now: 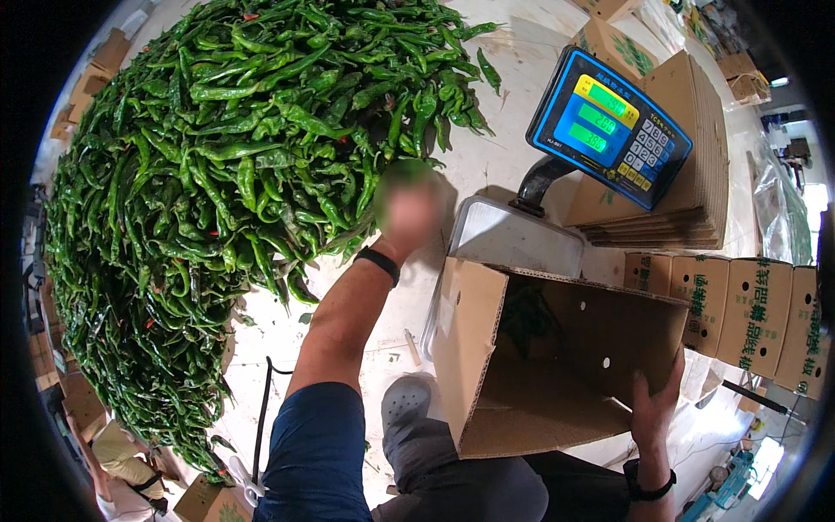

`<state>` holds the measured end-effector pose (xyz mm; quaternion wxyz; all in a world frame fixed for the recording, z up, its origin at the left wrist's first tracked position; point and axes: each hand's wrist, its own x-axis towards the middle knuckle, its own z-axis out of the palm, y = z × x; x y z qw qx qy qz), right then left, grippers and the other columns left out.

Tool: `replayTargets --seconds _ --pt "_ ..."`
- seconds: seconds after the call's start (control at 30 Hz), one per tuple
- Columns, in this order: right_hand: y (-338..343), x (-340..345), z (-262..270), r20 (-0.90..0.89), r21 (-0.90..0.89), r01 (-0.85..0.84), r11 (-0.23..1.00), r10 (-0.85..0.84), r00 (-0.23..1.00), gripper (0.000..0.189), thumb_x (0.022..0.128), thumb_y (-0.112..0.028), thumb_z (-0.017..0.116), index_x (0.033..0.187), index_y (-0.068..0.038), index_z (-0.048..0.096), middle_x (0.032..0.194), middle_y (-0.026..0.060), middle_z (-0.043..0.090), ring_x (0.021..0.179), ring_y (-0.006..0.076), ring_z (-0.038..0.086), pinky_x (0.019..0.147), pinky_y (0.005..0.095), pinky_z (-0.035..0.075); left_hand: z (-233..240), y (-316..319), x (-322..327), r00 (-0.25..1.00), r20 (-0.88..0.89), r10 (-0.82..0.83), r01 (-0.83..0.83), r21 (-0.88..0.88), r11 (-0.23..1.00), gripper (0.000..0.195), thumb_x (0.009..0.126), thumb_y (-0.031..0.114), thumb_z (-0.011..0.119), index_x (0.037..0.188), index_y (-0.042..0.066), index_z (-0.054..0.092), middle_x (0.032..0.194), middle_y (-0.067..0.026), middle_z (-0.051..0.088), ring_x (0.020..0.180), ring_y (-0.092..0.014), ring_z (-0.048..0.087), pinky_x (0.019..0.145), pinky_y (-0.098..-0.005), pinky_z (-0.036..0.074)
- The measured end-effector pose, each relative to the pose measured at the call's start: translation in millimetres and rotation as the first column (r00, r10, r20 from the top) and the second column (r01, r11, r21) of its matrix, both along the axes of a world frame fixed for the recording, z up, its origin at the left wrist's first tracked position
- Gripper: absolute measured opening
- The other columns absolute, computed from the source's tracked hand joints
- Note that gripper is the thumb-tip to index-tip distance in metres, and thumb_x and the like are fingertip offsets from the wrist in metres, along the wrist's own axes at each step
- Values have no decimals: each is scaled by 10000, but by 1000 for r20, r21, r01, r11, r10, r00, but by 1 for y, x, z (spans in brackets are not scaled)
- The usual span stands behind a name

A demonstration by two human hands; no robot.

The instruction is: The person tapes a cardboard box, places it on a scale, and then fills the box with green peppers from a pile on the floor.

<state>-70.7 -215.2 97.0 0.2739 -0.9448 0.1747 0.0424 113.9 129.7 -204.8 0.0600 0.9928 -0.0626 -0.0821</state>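
My left hand [409, 205] is at the right edge of a large heap of green chili peppers [215, 150]; a blur covers it, so its fingers and anything in them are hidden. With my right hand [655, 401] I grip the near right wall of an open cardboard box [470, 365]. The box is tilted towards me, over the near part of a platform scale [515, 235]. A few green peppers [525, 316] lie in shadow inside it. Above the platform, the scale's lit display unit [610, 127] stands on a dark, curved post.
Flattened cardboard boxes [695, 156] are stacked behind the display unit. Printed cartons [757, 313] stand in a row at the right. A black cable [262, 411] lies near my left arm. At the lower left, another person [124, 463] is partly visible beside a carton [205, 502].
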Motion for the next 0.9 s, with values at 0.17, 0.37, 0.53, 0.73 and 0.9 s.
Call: replayTargets --seconds 0.17,0.37,0.53,0.73,0.9 --pt "4 1 4 7 32 -9 999 8 1000 669 811 15 540 1414 0 249 1364 200 394 1266 291 388 1059 382 299 -3 19 -38 958 271 -98 102 -3 995 334 807 133 519 1133 161 590 1406 -212 354 1048 -391 555 827 -423 502" --pt "5 2 0 49 11 -53 999 53 997 642 815 -2 541 1400 14 277 1331 196 425 1234 289 416 1040 370 320 -30 23 -56 986 153 61 -40 -137 990 522 668 149 704 1170 206 572 1474 -230 213 1057 -384 559 887 -412 488" --pt "1 1 -2 78 26 -41 999 39 996 631 818 2 539 1394 20 282 1319 197 433 1219 284 428 1031 367 329 -14 11 -43 998 30 47 -35 -315 949 529 683 187 699 1190 185 550 1413 -164 357 1043 -361 565 866 -408 493" --pt "-1 0 -1 74 59 -54 997 50 996 618 824 3 541 1388 25 292 1306 193 449 1211 279 437 1028 365 333 2 9 -58 982 167 -86 145 -381 913 454 748 175 650 1189 127 553 1192 -115 574 981 -289 597 805 -394 510" --pt "-2 -1 -1 64 37 -49 998 46 997 602 835 -14 545 1385 20 302 1312 201 449 1210 281 442 1022 364 342 71 29 -58 835 -523 170 -389 -780 -490 327 855 164 587 1167 70 553 990 -78 611 730 -143 569 617 -288 509"
